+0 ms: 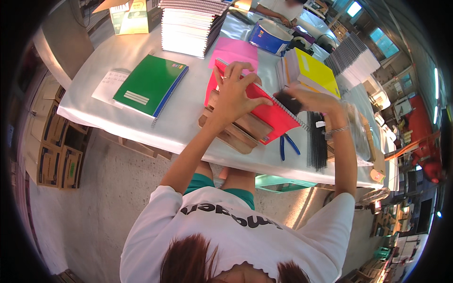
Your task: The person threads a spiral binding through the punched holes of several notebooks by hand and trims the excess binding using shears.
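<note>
A red notebook (271, 118) stands tilted in a slotted wooden holder (231, 137) at the table's front edge. My left hand (236, 89) is closed over it, thumb on the near cover and fingers over the top edge. A wire coil (300, 122) runs along that upper edge and sticks out past the right end. My right hand (314, 100), slightly blurred, is closed round a dark object (289, 101) against the coil; its kind cannot be made out. Blue-handled pliers (289, 146) lie just right of the holder, beside a bundle of black coils (317, 146).
Left lies a green spiral notebook (148, 86) over a written sheet (106, 87). Behind stand a tall notebook stack (186, 30), a pink sheet (238, 52), a blue tub (270, 37), a yellow-topped stack (314, 70) and another stack (351, 56). A person (281, 10) sits across the table.
</note>
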A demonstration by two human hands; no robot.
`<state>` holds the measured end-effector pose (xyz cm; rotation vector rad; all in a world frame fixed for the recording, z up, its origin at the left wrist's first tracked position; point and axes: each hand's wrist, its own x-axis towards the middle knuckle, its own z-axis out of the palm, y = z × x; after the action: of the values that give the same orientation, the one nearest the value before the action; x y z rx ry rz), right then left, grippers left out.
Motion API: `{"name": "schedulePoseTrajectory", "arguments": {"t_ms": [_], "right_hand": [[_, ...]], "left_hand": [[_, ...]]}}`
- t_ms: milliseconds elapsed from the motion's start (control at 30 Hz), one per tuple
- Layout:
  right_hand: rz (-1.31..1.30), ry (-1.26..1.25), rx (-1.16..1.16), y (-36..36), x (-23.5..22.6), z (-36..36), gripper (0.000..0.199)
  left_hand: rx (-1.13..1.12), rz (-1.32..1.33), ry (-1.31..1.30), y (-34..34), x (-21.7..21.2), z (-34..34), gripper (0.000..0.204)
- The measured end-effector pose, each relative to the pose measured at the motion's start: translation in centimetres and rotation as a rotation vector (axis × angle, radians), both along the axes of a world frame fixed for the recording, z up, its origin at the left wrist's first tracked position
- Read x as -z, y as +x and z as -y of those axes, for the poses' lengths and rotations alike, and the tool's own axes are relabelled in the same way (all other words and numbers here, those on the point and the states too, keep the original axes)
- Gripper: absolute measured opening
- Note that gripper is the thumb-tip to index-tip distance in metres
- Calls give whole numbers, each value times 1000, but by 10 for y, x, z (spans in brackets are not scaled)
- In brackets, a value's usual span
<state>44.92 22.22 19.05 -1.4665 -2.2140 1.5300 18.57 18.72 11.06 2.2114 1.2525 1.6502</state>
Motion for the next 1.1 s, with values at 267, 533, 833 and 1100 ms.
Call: {"name": "schedulePoseTrajectory", "arguments": {"t_ms": [267,533,833,1100], "right_hand": [[-174,-237,77,6,-10,-5,55],[999,369,-264,23,30,-37,48],[473,74,-93,5,-12,-21,51],[-471,-213,149,6,-22,-10,55]], "left_hand": [[16,2,-46,-4,4,0,51],[2,-30,-78,-2,-1,-1,52],[-12,-3,-21,6,3,-8,49],[-19,-10,-33,1,4,-1,53]]}}
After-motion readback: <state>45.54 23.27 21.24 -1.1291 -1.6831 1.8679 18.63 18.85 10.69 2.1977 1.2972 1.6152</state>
